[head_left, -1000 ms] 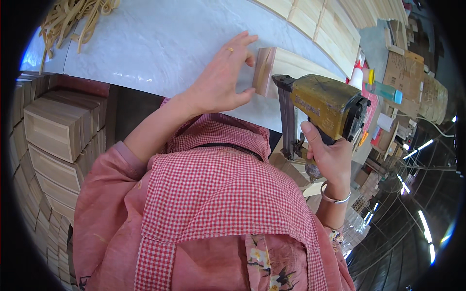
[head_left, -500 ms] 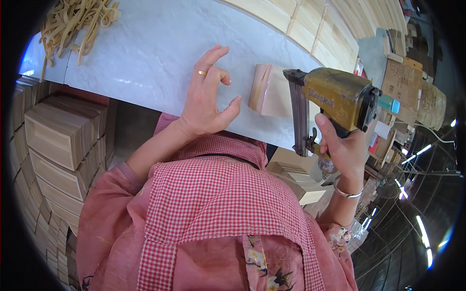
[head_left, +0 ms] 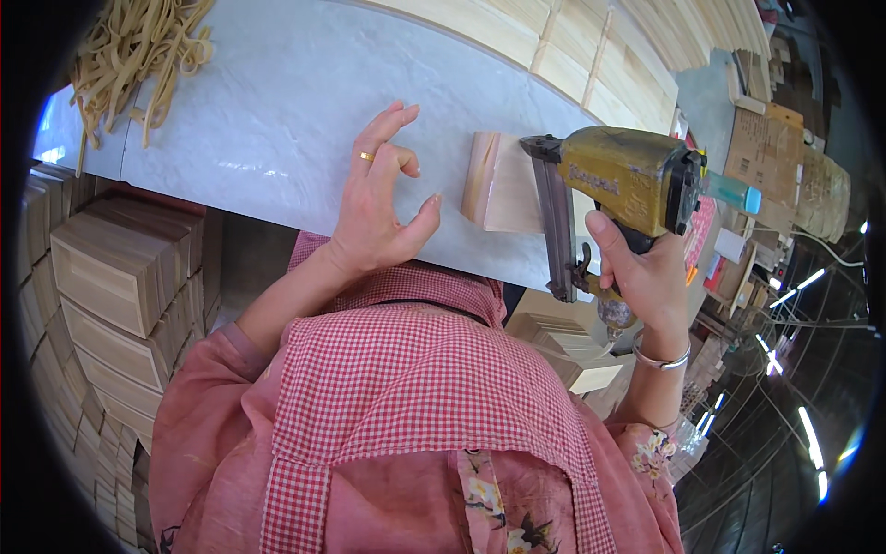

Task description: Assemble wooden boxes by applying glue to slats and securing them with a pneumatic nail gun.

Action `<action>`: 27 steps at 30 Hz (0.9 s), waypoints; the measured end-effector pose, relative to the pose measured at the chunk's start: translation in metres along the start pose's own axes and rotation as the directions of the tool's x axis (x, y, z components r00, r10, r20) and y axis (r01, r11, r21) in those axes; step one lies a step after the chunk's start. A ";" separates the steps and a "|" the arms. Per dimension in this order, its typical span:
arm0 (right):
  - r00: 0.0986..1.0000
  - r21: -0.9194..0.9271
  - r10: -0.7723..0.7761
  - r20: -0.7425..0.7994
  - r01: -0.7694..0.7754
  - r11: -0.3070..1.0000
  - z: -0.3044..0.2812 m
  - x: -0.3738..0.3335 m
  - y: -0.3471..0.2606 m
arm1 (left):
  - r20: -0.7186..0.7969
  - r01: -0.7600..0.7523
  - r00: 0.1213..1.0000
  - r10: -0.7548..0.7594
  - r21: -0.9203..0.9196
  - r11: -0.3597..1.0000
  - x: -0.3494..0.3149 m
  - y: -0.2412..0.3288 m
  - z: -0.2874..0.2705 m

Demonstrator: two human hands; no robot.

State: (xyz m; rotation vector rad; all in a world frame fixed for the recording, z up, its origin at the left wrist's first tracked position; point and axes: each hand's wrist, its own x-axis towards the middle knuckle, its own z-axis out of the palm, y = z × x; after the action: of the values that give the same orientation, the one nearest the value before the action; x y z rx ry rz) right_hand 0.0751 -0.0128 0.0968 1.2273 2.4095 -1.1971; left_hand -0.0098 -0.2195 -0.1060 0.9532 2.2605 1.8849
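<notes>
A pale wooden block [head_left: 513, 189] lies on the grey-white marbled desk [head_left: 277, 120], near its front edge, with a darker, streaked face at its left end. A nail gun [head_left: 623, 175], mustard yellow and scuffed, is just to the block's right; its dark nose and long magazine cross in front of the block and hide part of it. Whether the nose touches the wood I cannot tell. The right hand [head_left: 652, 282] is clamped around the gun's handle, thumb uppermost, with a silver bangle [head_left: 666, 362] at the wrist. The left hand [head_left: 371, 203] is to the left of the block and well clear of it, thumb and fingers apart in a curve; 1 gold ring [head_left: 367, 157] is on a finger. Whether this hand rests on the desk is hard to tell.

Farther out, pale wooden panels [head_left: 591, 55] line the far side of the desk, and a heap of tan bands [head_left: 143, 55] lies at its far left. Below the desk's left end are stacked wooden trays [head_left: 101, 277]. To the right of the gun are a teal bottle [head_left: 734, 192] and a cardboard box [head_left: 764, 152]. The person wears a red-and-white checked apron [head_left: 434, 388].
</notes>
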 end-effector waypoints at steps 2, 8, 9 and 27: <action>0.999 0.023 0.002 -0.043 -0.001 1.000 -0.004 -0.001 0.005 | 0.006 0.010 1.000 -0.010 -0.015 1.000 0.001 0.002 0.000; 0.981 0.031 0.061 -0.185 -0.056 0.998 -0.040 -0.005 0.033 | 0.180 -0.117 0.979 0.097 0.102 0.988 0.026 0.025 0.012; 0.974 0.023 0.076 -0.215 -0.073 0.997 -0.046 -0.006 0.038 | 0.270 -0.206 0.951 0.150 0.194 0.959 0.035 0.034 0.019; 0.994 -0.016 0.062 -0.094 -0.064 0.998 -0.076 0.019 0.068 | 0.584 -0.395 0.802 0.127 0.358 0.846 0.074 0.062 0.104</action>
State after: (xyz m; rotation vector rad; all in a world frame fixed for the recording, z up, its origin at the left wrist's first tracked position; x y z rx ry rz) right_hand 0.1277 0.0767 0.0983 1.3726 2.4215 -1.1200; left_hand -0.0007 -0.0889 -0.0520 1.6986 2.3074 0.9112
